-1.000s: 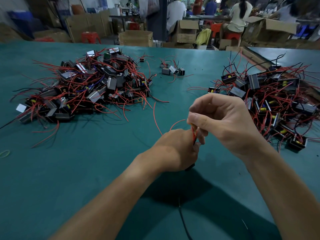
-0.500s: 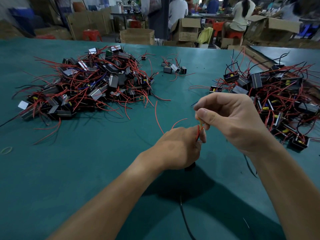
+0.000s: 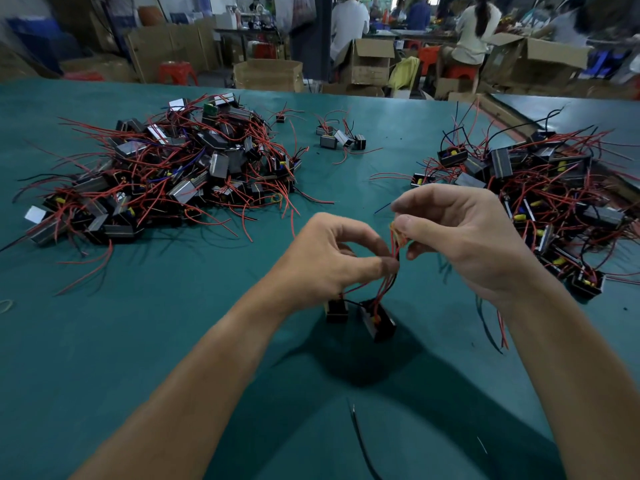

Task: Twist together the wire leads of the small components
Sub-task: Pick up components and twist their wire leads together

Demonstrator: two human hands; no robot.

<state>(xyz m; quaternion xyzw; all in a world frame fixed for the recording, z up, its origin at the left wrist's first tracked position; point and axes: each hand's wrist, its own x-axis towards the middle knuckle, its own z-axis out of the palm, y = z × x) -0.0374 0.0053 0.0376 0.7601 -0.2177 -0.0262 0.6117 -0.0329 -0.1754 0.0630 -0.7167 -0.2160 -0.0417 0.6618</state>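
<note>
**Rubber band** [image 3: 5,305]: lies flat on the green surface [image 3: 173,358], far left of the wire leads [image 3: 390,271]. Judged a spare.

**Left pile** [image 3: 166,171]: small black box components with tangled red leads, left of and beyond the wire leads. Probably sorted stock, though done or waiting cannot be told.

**Small group** [image 3: 341,136]: a few components set apart, well beyond the wire leads.

**Left hand** [image 3: 329,261]: immediately left of the wire leads, thumb and forefinger pinching them low down. Judged the anchor, so that turns made above do not run down to the bodies.

**Two components** [image 3: 378,322]: directly below the wire leads, side by side. Whether they hang or rest on the surface cannot be told. They sit low so their leads rise together into one bundle.

**Wire leads**: red with some black, gathered upright between both hands. These are the task's item, twisting judged under way.

**Right hand** [image 3: 460,244]: immediately right of the wire leads, thumb and forefinger closed on their upper ends, placed to do the turning. A tan loop [image 3: 398,233] at the thumb tip may be a band, but this is uncertain.

**Loose black wire** [image 3: 360,441]: on the surface, nearer than the wire leads.

**Right pile** [image 3: 547,202]: more of the same components, right of the wire leads and within reach.
</note>
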